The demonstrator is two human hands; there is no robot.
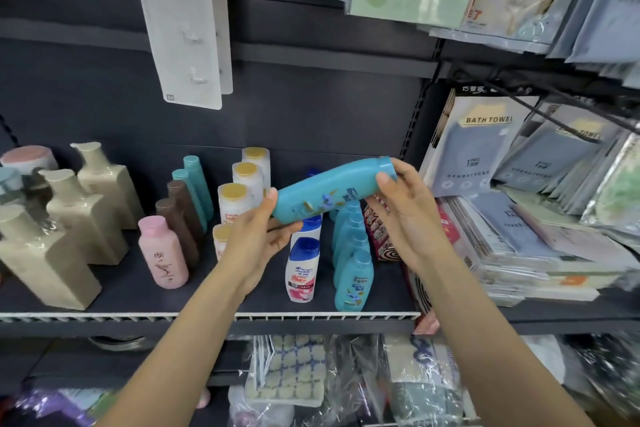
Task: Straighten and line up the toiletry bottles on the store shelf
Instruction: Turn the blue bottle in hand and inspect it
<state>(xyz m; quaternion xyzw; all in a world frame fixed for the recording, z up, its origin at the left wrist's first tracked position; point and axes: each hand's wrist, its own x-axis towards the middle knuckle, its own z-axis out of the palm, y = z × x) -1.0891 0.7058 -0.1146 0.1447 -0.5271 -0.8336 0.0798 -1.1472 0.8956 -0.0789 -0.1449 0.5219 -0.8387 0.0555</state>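
1. A turquoise plastic shampoo bottle (330, 189) is lying nearly on its side in the air above the dark shelf (138, 288), its cap pointing toward two o'clock and its base toward eight o'clock.
2. The left hand (258, 239) is cupping the base end, thumb curled on top and fingers wrapping beneath.
3. The right hand (405, 208) is gripping the cap end, thumb pressing the near side and fingers curling behind the cap.
4. Directly below, at six o'clock of the held bottle, a row of matching turquoise bottles (351, 270) is standing upright, running front to back.
5. Just beside that row, at its nine o'clock, white bottles with blue caps (301, 270) are standing.
6. Farther toward nine o'clock, white bottles with gold caps (242, 184), brown bottles (178, 215), a pink bottle (164, 253) and beige square pump bottles (79, 215) are standing.
7. At three o'clock, bath towel packs (485, 149) are leaning.
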